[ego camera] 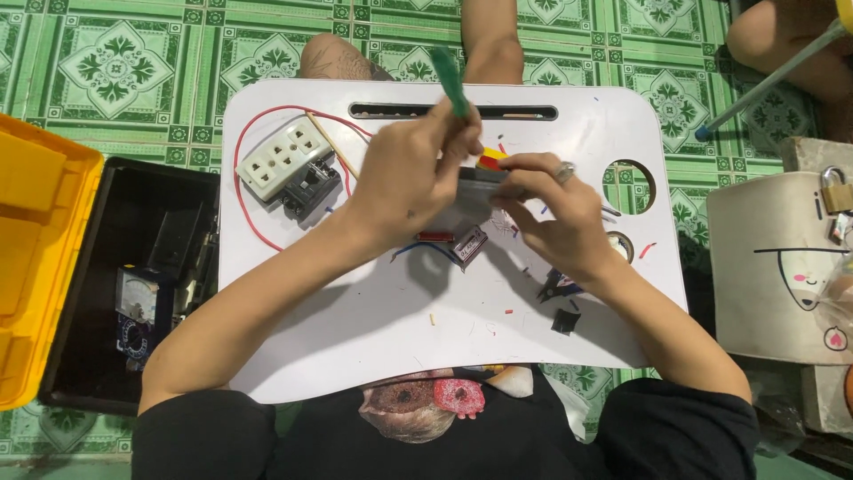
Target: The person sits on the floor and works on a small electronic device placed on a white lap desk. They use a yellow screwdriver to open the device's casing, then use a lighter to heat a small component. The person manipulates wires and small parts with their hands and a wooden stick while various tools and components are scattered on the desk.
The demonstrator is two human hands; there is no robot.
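While a small grey part is pinched steady by the right hand above the white bench, a green-handled screwdriver is gripped upright by the left hand so its tip can be pressed down into it. A white socket block is left aside.

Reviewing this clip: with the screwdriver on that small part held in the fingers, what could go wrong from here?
1. The left hand drives a green-handled screwdriver into a small grey part pinched by the right hand; a slip might jab those fingers.
2. The part is held above the white lap tray, unsupported, so it might twist or drop.
3. Wire offcuts litter the tray; a loosened screw could get lost among them.
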